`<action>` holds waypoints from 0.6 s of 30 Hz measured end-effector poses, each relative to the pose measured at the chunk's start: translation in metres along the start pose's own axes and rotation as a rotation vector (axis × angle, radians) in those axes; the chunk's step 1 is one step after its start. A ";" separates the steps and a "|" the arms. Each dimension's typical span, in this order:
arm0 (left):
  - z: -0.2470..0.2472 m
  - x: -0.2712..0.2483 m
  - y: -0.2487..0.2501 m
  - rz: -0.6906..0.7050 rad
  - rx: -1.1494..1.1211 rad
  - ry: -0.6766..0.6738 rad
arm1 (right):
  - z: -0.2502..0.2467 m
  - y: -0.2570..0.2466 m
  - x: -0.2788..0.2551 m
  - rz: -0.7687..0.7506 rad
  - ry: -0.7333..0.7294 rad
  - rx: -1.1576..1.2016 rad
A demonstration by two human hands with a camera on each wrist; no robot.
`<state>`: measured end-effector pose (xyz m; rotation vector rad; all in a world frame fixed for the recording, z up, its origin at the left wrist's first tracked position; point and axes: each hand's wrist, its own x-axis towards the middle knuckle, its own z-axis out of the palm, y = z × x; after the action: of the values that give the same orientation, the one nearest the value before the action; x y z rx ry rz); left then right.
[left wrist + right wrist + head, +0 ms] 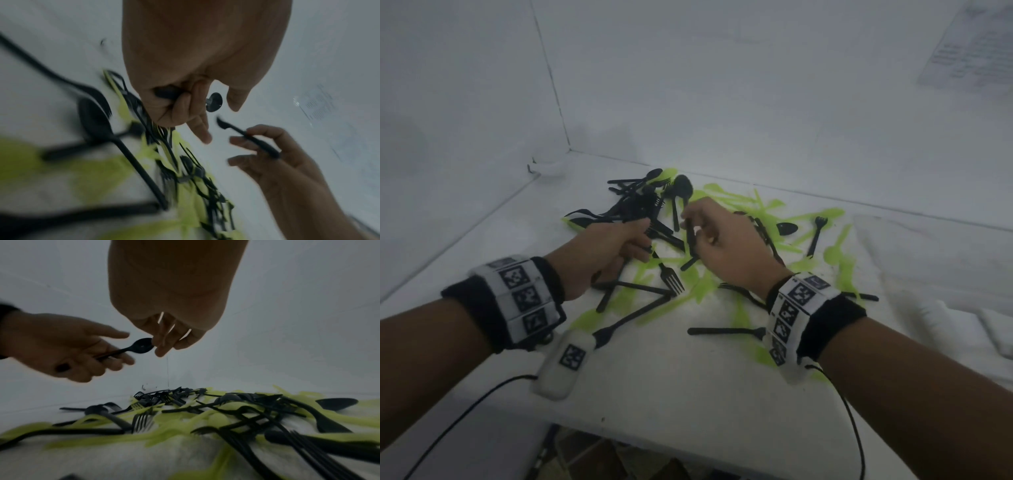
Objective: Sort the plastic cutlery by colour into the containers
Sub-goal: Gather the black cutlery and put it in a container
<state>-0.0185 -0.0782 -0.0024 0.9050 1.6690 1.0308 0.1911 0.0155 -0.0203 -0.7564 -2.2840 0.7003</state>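
A tangled pile of black cutlery point(640, 202) and lime-green cutlery point(736, 202) lies on the white table point(688, 383). My left hand point(643, 236) hovers over the pile's left part. Its fingers are curled round the handle of a black spoon point(141, 345), whose bowl point(213, 102) sticks out past the fingers point(180, 104). My right hand point(691, 222) is close beside it and pinches a black utensil point(691, 246); the left wrist view shows this black utensil point(252, 139) between its fingers. In the right wrist view the right fingertips point(162, 350) nearly touch the spoon's bowl.
White walls enclose the table at the back and left. Something small and translucent point(548, 168) sits in the back left corner. Crumpled white material point(962, 308) lies at the right. A printed sheet point(969, 51) hangs at top right. The table's front edge point(688, 442) is near me.
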 end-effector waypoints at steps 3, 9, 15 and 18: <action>0.018 0.010 0.003 0.015 -0.183 -0.098 | 0.009 0.001 -0.012 0.032 -0.205 -0.002; 0.044 0.021 -0.005 0.061 -0.189 -0.118 | 0.012 0.008 -0.027 0.048 -0.193 0.014; 0.056 0.023 -0.009 0.066 -0.253 -0.160 | 0.009 0.015 -0.029 0.251 -0.037 0.236; 0.062 0.025 -0.010 0.134 -0.181 -0.144 | 0.009 0.017 -0.028 0.359 -0.108 0.523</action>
<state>0.0327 -0.0455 -0.0326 0.9575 1.3876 1.1585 0.2081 0.0064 -0.0477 -0.8865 -1.9309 1.4622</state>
